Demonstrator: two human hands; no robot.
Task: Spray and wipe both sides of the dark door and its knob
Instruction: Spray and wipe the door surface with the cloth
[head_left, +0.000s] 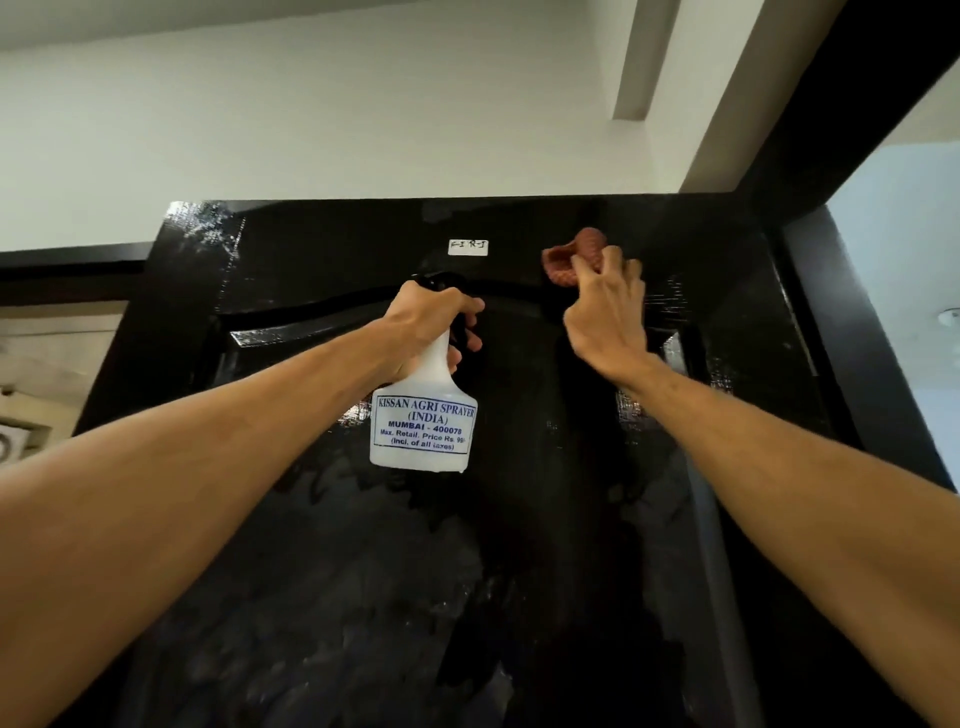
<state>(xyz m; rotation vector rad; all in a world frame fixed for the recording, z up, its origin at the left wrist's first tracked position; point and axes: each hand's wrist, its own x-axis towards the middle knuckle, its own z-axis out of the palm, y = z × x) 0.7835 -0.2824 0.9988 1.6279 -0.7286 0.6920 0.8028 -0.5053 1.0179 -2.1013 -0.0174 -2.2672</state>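
Gripping spray bottle (423, 421) in left hand (423, 325); right hand (608, 317) clutches the red cloth (563, 262) against the door (337, 545).

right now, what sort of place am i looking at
Likely an indoor doorway in a home or office: a glossy dark door in a dark frame, a white wall and ceiling above, and a small white label near the door's top.
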